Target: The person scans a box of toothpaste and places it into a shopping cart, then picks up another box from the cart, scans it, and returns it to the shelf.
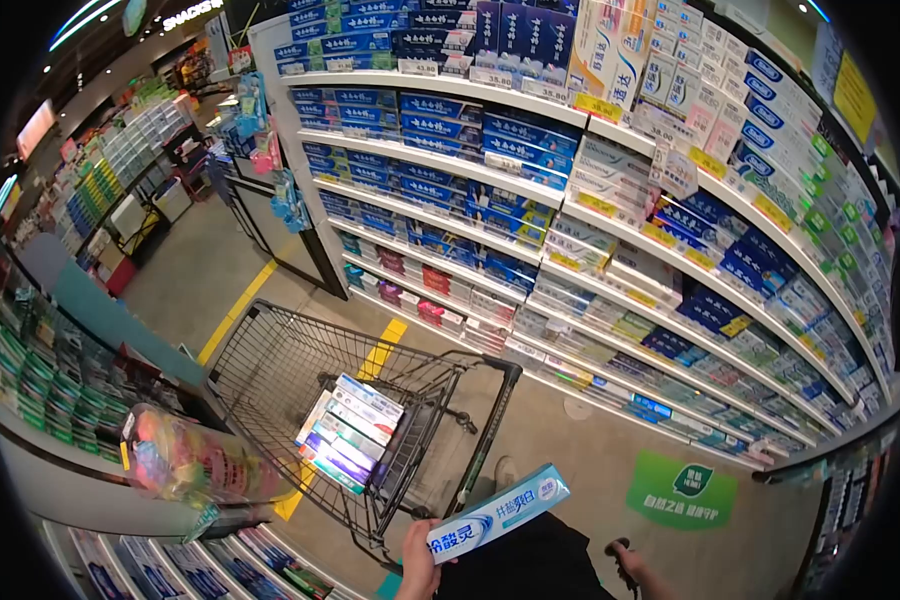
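Note:
My left hand (pixel 420 556) is closed on the lower left end of a toothpaste box (pixel 500 512), light blue and white with blue Chinese lettering. The box is tilted, its right end raised, in front of my dark clothing. At the lower right my right hand (pixel 647 578) shows only in part, closed around a small black object (pixel 622 556) whose kind I cannot make out. Beyond my left hand stands a black wire shopping cart (pixel 270 345). Several boxes (pixel 355 425) lie stacked together in its basket, close to the handle end.
Tall white shelves (pixel 530 182) filled with toothpaste boxes run along the far side. A clear container of colourful items (pixel 185 455) stands left of the cart. Shelves of boxes (pixel 160 565) edge the lower left. A green sign (pixel 682 492) is on the floor at right.

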Demonstrator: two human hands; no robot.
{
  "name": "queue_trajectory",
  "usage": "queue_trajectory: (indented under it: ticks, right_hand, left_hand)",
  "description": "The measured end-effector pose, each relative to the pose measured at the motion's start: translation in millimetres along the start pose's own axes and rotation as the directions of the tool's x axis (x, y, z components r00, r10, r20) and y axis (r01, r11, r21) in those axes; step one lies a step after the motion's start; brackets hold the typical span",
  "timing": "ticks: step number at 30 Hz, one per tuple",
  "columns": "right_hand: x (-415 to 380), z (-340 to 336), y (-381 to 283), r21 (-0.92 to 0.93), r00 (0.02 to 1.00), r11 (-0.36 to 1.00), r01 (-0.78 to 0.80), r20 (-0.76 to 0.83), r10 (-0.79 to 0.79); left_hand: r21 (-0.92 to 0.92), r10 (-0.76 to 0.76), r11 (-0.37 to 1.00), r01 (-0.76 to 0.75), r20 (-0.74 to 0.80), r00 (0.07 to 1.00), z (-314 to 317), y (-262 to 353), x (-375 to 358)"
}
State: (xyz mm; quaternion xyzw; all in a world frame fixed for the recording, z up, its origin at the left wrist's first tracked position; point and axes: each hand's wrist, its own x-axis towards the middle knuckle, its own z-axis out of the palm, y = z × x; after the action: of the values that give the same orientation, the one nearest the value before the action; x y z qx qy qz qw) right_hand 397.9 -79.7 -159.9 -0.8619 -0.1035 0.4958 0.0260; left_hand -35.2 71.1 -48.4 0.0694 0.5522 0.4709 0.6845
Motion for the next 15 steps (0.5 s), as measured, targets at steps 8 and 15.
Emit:
queue_trajectory:
  ticks: [8, 15]
  right_hand:
    - [-33, 12, 57, 0.229, 0.99, 0.968, 0.1, -0.12, -0.074]
    - [-95, 14, 48, -0.03, 0.98, 0.995, -0.099, -0.175, 0.092]
  left_hand:
    - [0.057, -0.09, 0.995, 0.085, 0.087, 0.992, -3, 3, -4]
    - [0.059, -0.103, 0.994, 0.095, 0.164, 0.981, 10, -11, 4]
